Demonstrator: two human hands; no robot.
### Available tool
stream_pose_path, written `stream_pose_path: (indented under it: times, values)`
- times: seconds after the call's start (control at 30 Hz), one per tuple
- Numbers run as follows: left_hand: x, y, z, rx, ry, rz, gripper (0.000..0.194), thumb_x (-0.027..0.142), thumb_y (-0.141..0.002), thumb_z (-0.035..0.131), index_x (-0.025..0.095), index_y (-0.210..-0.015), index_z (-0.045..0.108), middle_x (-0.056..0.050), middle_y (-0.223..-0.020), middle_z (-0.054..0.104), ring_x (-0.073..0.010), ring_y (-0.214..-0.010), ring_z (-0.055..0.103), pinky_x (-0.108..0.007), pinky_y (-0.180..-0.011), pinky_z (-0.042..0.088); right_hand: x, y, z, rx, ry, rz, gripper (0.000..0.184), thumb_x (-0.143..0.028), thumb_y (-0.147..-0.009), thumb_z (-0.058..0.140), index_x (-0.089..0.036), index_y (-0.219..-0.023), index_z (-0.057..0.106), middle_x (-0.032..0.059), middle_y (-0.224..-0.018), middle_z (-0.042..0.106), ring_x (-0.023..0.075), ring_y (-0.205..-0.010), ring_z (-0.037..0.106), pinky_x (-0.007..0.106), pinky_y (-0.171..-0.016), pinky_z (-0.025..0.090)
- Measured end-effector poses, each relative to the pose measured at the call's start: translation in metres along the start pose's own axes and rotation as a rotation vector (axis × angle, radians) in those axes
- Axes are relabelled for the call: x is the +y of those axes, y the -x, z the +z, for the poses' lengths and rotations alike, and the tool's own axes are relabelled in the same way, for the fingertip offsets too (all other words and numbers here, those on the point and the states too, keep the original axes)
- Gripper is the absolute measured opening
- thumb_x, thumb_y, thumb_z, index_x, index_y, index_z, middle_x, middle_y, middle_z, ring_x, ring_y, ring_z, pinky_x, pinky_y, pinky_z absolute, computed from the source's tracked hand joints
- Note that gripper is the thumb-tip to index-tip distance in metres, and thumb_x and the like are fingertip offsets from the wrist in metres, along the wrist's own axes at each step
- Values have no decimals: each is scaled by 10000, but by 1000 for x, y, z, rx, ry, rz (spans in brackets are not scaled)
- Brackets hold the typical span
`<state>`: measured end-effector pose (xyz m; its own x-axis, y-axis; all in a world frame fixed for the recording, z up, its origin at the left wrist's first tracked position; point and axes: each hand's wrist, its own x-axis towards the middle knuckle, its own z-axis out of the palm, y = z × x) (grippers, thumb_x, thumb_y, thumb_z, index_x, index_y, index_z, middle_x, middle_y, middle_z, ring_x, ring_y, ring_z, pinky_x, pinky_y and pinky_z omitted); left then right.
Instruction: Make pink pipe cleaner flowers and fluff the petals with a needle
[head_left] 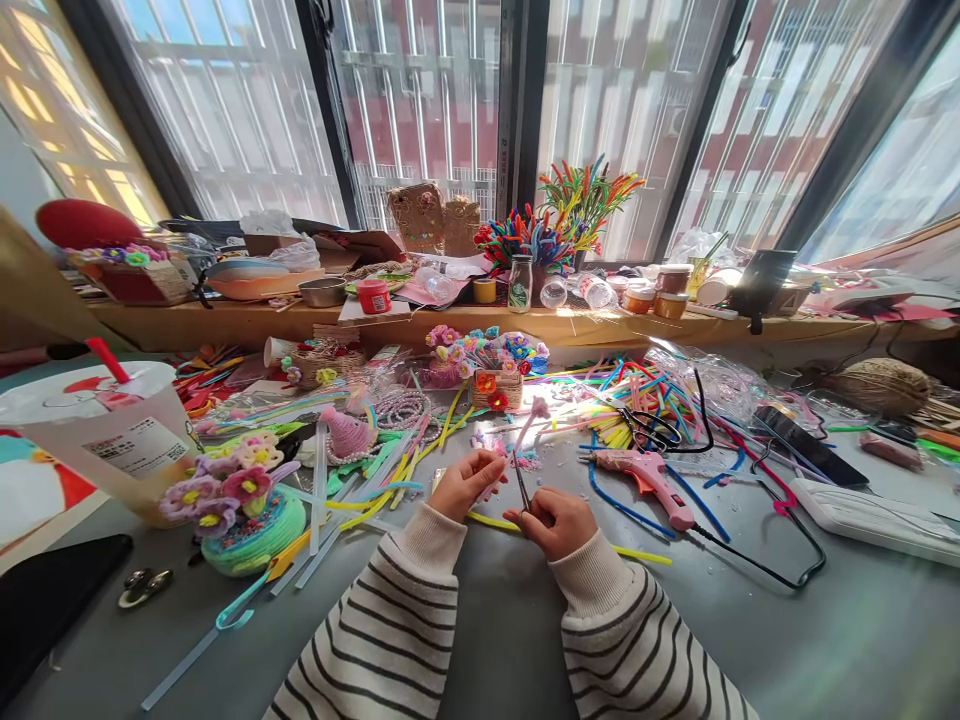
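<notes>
You have a drink cup (142, 430) at the near left with a white label (139, 443) full of dark print and a square code, too small to read. On the far sill, a red jar (373, 296) shows pale marks and a glass bottle (519, 285) a green mark, neither legible.

Both your forearms reach forward from the near edge in striped sleeves (390, 610), and your hands nearly meet over the middle of the gray table (502, 640). Your right hand (556, 520) is curled, its fingers gripping the small scissors (522, 485), whose blades point away from you and slightly left. Your left hand (469, 482) is turned inward, thumb and fingers pinching a small pink piece (491, 491) just left of the blades; its shape is mostly hidden. A yellow stem (643, 555) lies under your right hand, and the pink glue gun (646, 480) rests to its right.
</notes>
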<state>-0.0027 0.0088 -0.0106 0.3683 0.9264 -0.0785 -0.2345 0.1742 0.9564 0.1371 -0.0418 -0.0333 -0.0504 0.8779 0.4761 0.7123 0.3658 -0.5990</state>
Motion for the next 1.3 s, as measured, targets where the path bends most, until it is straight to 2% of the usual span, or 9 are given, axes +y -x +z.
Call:
stream_pose_path:
  times: [0.2, 0.33, 0.5, 0.73, 0.9, 1.1, 1.3]
  values:
    - [-1, 1, 0, -54, -128, 13, 235, 346, -547, 625, 128, -616, 573, 26, -491, 538, -40, -400, 399, -189, -425, 292, -3, 0, -1, 10, -8, 24, 408, -399, -650, 519, -171, -403, 288, -55, -433, 308, 64, -420, 289, 194, -427, 237]
    - [2, 4, 2, -97, -142, 30, 194, 318, -561, 622, 129, -595, 589, 17, -491, 541, -56, -424, 422, -201, -438, 302, -8, 0, -5, -84, -127, 58, 421, -457, -665, 468, -173, -407, 293, -48, -427, 304, 67, -411, 290, 198, -411, 228]
    - [3, 5, 1, -152, -78, 43, 140, 277, -577, 616, 142, -571, 581, 16, -465, 534, -81, -457, 464, -218, -484, 337, -11, 2, -6, -227, -262, 39, 478, -594, -667, 332, -160, -480, 401, -44, -436, 319, 76, -423, 305, 201, -406, 221]
    - [1, 5, 0, -263, -120, 91, 116, 247, -615, 585, 141, -572, 564, 23, -452, 513, -77, -449, 457, -205, -449, 305, -12, 2, -7, -265, -286, 49, 532, -626, -668, 285, -147, -497, 440, -25, -470, 367, 82, -449, 329, 210, -428, 241]
    - [2, 8, 2, -315, -121, 70, 130, 247, -614, 584, 129, -569, 554, 22, -456, 516, -79, -450, 466, -211, -474, 330, -13, 3, -10, -189, -294, 16, 474, -563, -676, 367, -160, -425, 366, -33, -439, 343, 73, -429, 317, 204, -411, 237]
    - [4, 8, 4, -281, -84, 76, 137, 256, -606, 590, 135, -561, 541, 23, -460, 517, -79, -444, 464, -208, -463, 329, -11, 4, -8, -78, -258, 19, 420, -423, -679, 477, -173, -382, 317, -39, -389, 366, 61, -386, 310, 194, -396, 256]
    - [5, 9, 4, -246, -31, 105, 136, 266, -601, 591, 138, -579, 549, 28, -477, 504, -74, -453, 457, -206, -469, 330, -10, 4, -6, -68, -259, 4, 425, -424, -699, 450, -175, -374, 337, -25, -384, 406, 69, -386, 336, 201, -413, 286]
